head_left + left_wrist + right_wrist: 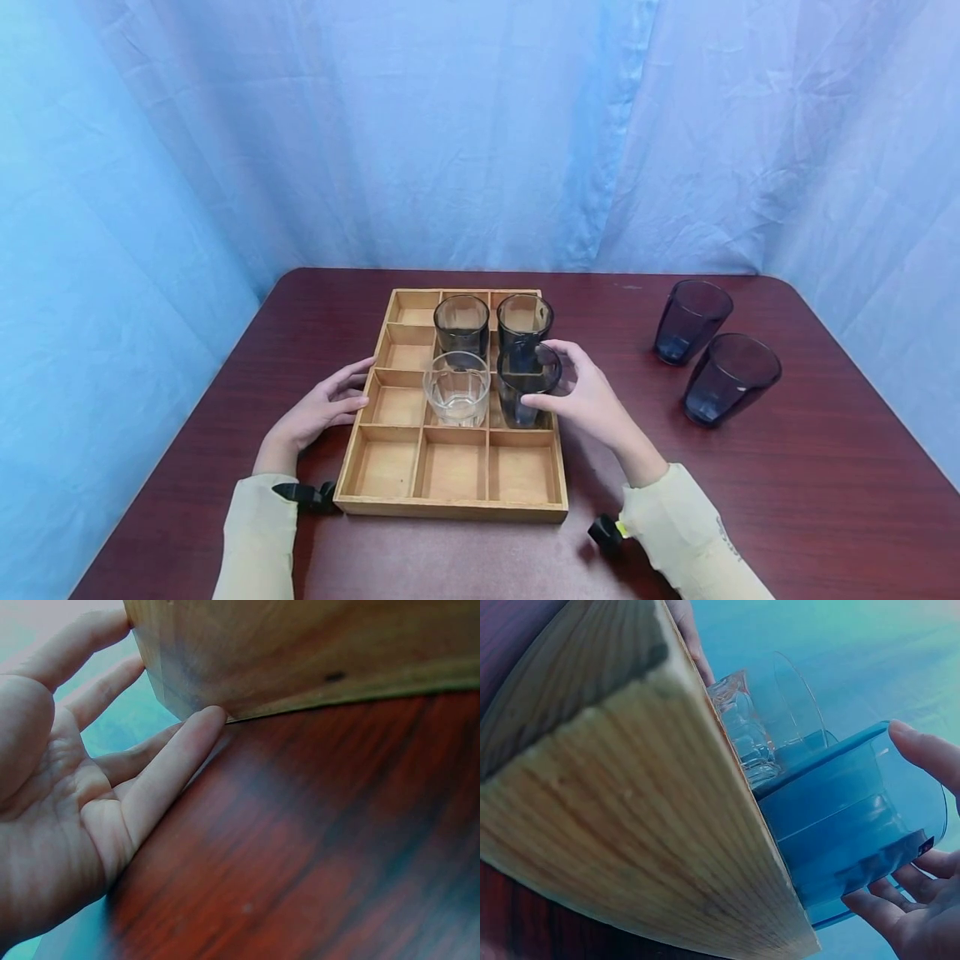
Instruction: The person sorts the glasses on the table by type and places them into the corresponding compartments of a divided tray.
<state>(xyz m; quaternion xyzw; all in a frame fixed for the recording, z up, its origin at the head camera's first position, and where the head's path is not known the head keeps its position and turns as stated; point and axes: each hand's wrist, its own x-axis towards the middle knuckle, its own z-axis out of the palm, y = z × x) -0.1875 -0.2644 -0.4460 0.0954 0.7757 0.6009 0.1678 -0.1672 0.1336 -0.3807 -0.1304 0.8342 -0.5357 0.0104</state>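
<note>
A wooden tray (453, 507) divided into several compartments lies on the table. My right hand (588, 404) holds a dark tinted glass (519, 408) by its rim and side, thumb and fingers around it. This glass stands upright in the right column, second row from the front. Left of it, a clear glass (457, 392) stands in the middle column. Behind them are two more dark glasses, one in the middle column (461, 337) and one on the right (517, 327). With fingers extended, my left hand (82, 795) touches the tray's left side.
Two dark glasses, one farther back (692, 325) and one nearer (727, 383), stand on the dark red table (787, 492) to the tray's right. A pale blue curtain (465, 142) hangs behind the table and along both sides.
</note>
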